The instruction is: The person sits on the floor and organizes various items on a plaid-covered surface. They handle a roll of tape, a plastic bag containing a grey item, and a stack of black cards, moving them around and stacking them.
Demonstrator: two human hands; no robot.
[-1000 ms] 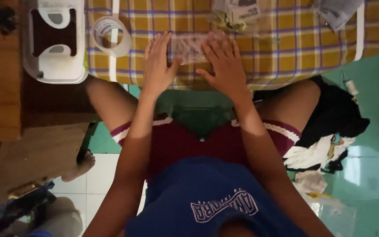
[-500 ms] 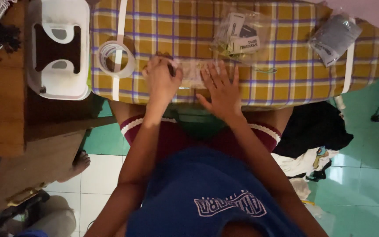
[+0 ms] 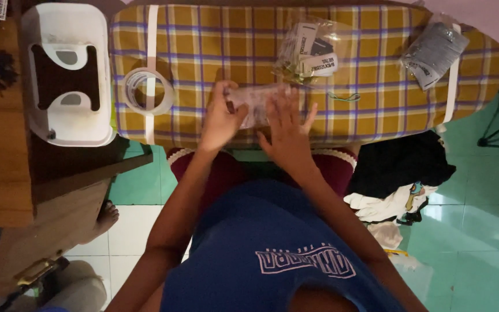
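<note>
Clear plastic, a flat see-through packet (image 3: pixel 256 101), lies on the yellow checked ironing board (image 3: pixel 376 75), near its front edge. Your left hand (image 3: pixel 220 118) pinches its left end with curled fingers; your right hand (image 3: pixel 287 127) rests flat and spread on it, gripping nothing. A tape roll (image 3: pixel 147 91) sits to your left, and a filled clear bag (image 3: pixel 310 52) sits just behind the packet. As I judge it, slick film could slide from under your flat palm toward the edge, or crease if your pinch pulls unevenly.
</note>
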